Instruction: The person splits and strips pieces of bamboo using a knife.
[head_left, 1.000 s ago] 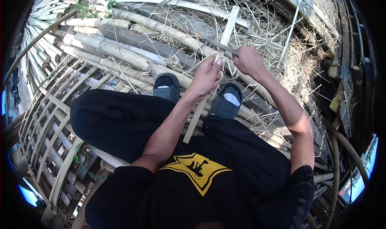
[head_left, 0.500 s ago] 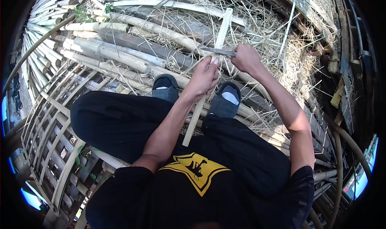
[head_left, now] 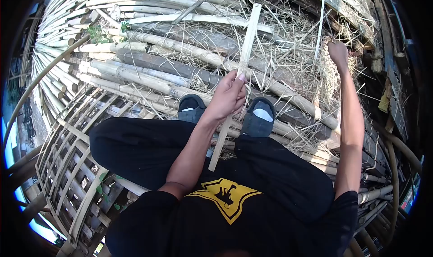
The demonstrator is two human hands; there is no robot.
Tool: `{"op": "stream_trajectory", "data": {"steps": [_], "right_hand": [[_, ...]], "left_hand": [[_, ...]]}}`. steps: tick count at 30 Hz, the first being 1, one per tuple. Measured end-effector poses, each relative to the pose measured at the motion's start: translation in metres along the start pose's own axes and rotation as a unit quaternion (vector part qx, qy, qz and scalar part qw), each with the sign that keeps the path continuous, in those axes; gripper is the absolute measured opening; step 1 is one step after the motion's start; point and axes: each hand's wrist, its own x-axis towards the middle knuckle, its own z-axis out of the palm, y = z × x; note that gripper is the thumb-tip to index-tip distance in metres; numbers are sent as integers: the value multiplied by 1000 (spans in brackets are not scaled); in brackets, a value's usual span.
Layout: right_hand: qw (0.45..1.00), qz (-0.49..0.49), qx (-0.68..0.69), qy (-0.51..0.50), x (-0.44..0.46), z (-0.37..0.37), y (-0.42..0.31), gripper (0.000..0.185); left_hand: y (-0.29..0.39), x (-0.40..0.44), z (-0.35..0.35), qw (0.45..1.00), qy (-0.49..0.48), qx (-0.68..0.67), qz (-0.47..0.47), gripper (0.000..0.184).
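A flat, pale bamboo strip [head_left: 249, 38] runs lengthwise in front of me, its lower end close to my shirt. My left hand [head_left: 229, 94] is closed around its middle, thumb pressed along the top. Away to the right, my right hand [head_left: 338, 56] is a closed fist over the straw-like shavings [head_left: 331, 83]. The knife it held a moment before is hard to make out there; its blade is hidden or lost against the background.
Bamboo poles [head_left: 131, 72] and dark planks lie under my feet. A woven bamboo lattice [head_left: 67, 171] stands at left, with stacked poles [head_left: 49, 72] behind it. Boards [head_left: 383, 36] edge the right side. My sandals [head_left: 259, 117] rest on the poles.
My right hand has swung from the strip out to the far right, and the knife blade has left the strip. My left hand still grips the strip in nearly the same place.
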Motion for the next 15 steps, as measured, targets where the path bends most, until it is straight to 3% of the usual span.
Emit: {"op": "stream_trajectory", "data": {"steps": [5, 10, 13, 15], "right_hand": [[976, -86, 134, -147, -97, 8, -56, 42], [929, -233, 60, -281, -176, 13, -125, 29], [926, -266, 65, -260, -189, 19, -138, 27], [926, -237, 45, -289, -187, 17, -142, 30]], "left_hand": [[-18, 11, -5, 1000, 15, 6, 6, 22], [-17, 8, 2, 998, 20, 25, -47, 21], [-18, 8, 3, 999, 23, 36, -28, 21], [-17, 8, 0, 998, 25, 29, -47, 20]]}}
